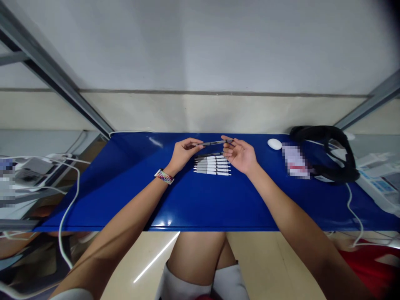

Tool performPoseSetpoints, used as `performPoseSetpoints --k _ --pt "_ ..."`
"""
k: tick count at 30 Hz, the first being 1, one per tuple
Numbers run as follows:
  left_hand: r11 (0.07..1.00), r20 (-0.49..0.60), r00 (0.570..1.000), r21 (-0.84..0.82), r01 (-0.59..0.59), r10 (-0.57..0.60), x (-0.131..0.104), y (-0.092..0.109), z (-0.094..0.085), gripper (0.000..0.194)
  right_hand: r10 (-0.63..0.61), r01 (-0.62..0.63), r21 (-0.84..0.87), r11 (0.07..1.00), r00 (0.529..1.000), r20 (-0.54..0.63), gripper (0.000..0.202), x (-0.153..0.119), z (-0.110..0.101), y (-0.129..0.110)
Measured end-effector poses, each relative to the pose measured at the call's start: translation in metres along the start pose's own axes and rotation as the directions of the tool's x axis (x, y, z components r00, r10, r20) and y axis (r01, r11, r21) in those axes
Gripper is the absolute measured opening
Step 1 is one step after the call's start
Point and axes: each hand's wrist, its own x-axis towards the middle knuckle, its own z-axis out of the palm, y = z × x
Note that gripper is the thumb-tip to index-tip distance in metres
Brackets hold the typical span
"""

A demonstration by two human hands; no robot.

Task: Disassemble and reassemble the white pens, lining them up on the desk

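A dark grey pen [214, 143] is held level above the blue table, stretched between my two hands. My left hand [184, 154], with a colourful woven band at the wrist, pinches its left end between thumb and fingers. At the other end, my right hand [242, 155] grips the pen with thumb and fingertips, palm turned partly up. Just below lies a row of several white pens [215, 168] with grey grips, side by side, tips pointing left. A dark pen [203, 155] lies at the far side of that row, partly hidden by my right fingers.
The blue table [200, 200] ends at a pale wall behind. To the right are a white oval object [274, 144], a blurred-out card [295, 160] and a black headset-like band [328, 154]. White cables [73, 208] hang past the left edge; metal posts stand at both sides.
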Motion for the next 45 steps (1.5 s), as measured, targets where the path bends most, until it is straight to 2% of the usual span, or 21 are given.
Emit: performPoseSetpoints --k 4,9,13,17,20,23,35,38,41,45 --pt "1.0 -0.03 0.999 -0.029 -0.01 0.01 0.0 0.001 0.002 0.033 0.041 -0.039 0.134 0.99 0.999 -0.012 0.028 -0.001 0.002 0.002" --pt "0.999 -0.011 1.0 -0.033 -0.001 0.0 0.0 0.003 0.003 0.034 0.045 -0.036 0.184 0.982 0.998 -0.046 0.023 0.0 0.003 0.004" --pt "0.999 -0.022 1.0 -0.031 0.008 -0.009 -0.001 0.003 0.003 0.036 0.036 -0.03 0.177 0.984 0.999 -0.033 0.023 0.0 0.003 0.006" --pt "1.0 -0.016 1.0 -0.023 0.019 -0.02 -0.002 0.004 0.004 0.035 0.007 0.005 0.18 0.984 0.998 -0.068 0.02 0.0 0.003 0.008" --pt "1.0 -0.034 0.999 -0.007 0.011 -0.011 -0.002 0.004 0.004 0.036 -0.023 0.029 0.126 0.992 0.999 -0.045 0.026 -0.001 0.003 0.01" --pt "1.0 -0.044 0.999 0.005 0.005 -0.004 -0.002 0.003 0.004 0.037 -0.025 0.03 0.091 0.995 0.998 -0.05 0.021 -0.001 0.003 0.011" --pt "1.0 -0.035 0.999 0.019 0.022 -0.021 -0.002 0.002 0.005 0.039 -0.047 0.053 0.134 0.99 0.998 -0.052 0.022 -0.004 0.007 0.014" --pt "0.999 -0.048 0.999 0.054 0.003 0.0 -0.001 0.001 0.005 0.038 -0.045 0.051 0.095 0.994 0.997 -0.067 0.024 -0.004 0.007 0.014" --pt "0.994 -0.049 0.998 0.104 -0.037 0.043 -0.002 0.002 0.005 0.033 -0.055 0.06 0.072 0.996 0.996 -0.075 0.017 -0.002 0.005 0.015" --pt "0.992 -0.047 0.997 0.111 -0.055 0.061 -0.002 0.003 0.006 0.031 -0.063 0.071 0.119 0.99 0.996 -0.07 0.019 -0.001 0.004 0.016"
